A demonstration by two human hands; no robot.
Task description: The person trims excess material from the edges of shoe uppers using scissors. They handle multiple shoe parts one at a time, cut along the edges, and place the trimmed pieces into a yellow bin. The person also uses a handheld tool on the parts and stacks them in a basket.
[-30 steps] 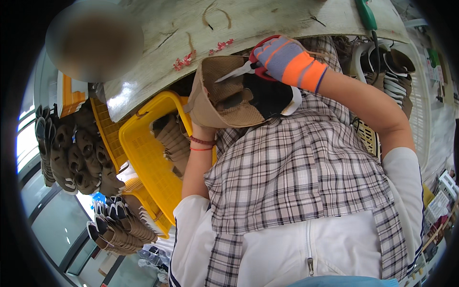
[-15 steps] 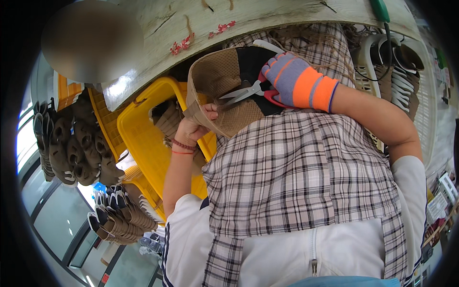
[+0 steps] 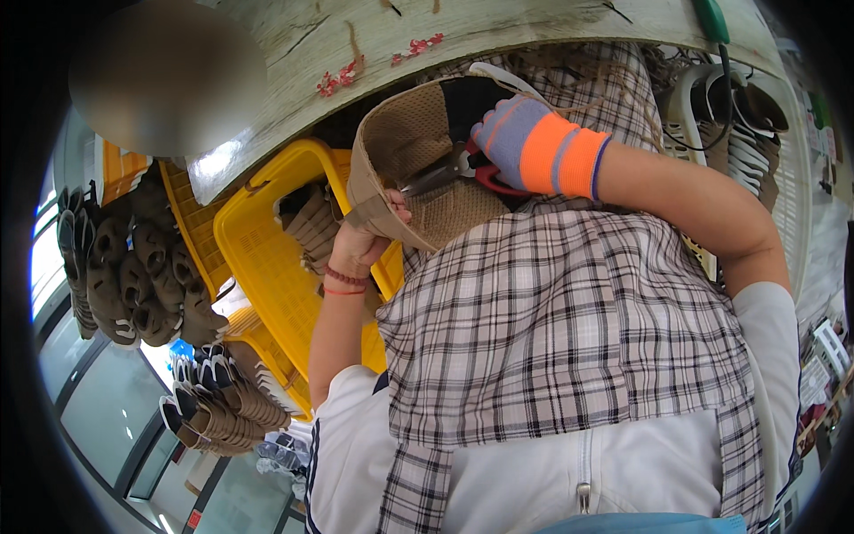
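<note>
My left hand (image 3: 366,238), bare with a red thread band at the wrist, grips the lower rim of a tan mesh shoe upper (image 3: 405,147) held up over my checked apron. My right hand (image 3: 525,142), in a blue and orange work glove, is closed on small red-handled scissors (image 3: 449,171). The blades point left and lie against the inside of the upper, close to my left thumb. The upper's black lining shows behind the glove.
A yellow plastic crate (image 3: 267,258) with several brown uppers stands left of my lap, with more yellow crates behind it. Rows of brown uppers (image 3: 133,276) are stacked at far left. A pale wooden table edge (image 3: 356,44) runs across the top. White soles (image 3: 729,116) pile at right.
The upper and both hands have shifted right and lower in view. The scissors have moved from the upper's top edge to its inside, near my left thumb.
</note>
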